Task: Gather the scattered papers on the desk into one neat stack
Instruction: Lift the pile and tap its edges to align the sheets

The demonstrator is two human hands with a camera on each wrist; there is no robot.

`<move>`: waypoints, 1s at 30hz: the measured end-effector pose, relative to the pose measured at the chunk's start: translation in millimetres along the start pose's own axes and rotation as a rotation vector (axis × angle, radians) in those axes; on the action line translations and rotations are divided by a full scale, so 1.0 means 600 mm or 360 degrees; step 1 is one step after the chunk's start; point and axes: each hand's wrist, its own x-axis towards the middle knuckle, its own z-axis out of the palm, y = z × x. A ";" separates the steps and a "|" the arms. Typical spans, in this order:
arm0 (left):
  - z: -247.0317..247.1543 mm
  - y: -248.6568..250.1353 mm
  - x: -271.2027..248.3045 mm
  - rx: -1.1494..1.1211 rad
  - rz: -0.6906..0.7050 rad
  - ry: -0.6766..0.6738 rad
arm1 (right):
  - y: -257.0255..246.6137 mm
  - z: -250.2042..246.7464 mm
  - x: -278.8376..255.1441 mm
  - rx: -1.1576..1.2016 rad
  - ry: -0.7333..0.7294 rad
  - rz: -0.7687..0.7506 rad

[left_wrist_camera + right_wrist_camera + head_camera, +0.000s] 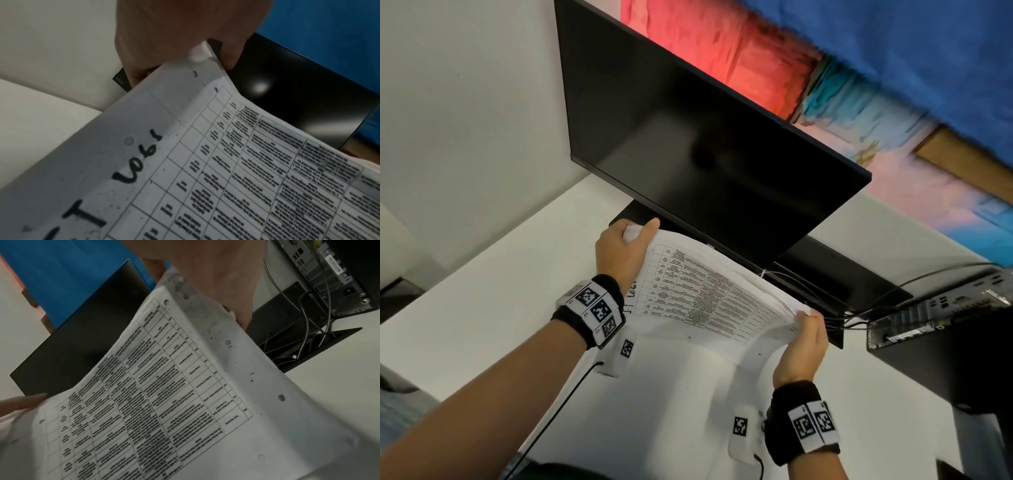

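A stack of white papers (pixel 709 291) with a printed table on the top sheet is held up off the white desk (pixel 482 301), just in front of the monitor. My left hand (pixel 625 246) grips its far left corner, thumb over the top edge. My right hand (pixel 804 337) grips the right corner, fingers curled round the edge. The sheets bow upward between the hands. In the left wrist view the top sheet (pixel 226 170) shows handwriting and punched holes. The right wrist view shows the same stack (pixel 174 394) sagging, with the left thumb at its far corner.
A dark monitor (pixel 705 144) stands close behind the papers on a black base (pixel 835 274). Cables (pixel 859 315) run to a black computer case (pixel 941 315) at the right. A white wall is at the left, coloured cloth behind the desk.
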 end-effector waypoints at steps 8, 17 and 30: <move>-0.001 -0.005 0.001 -0.0144 0.0095 0.0014 | 0.015 0.000 0.009 -0.0111 0.0039 -0.0013; -0.038 -0.075 0.003 -0.0013 -0.0174 -0.0409 | 0.061 -0.028 0.024 -0.0587 -0.0724 0.0016; -0.078 0.033 -0.013 -0.0314 0.0377 -0.0223 | -0.018 -0.021 0.019 -0.0068 -0.0358 -0.0306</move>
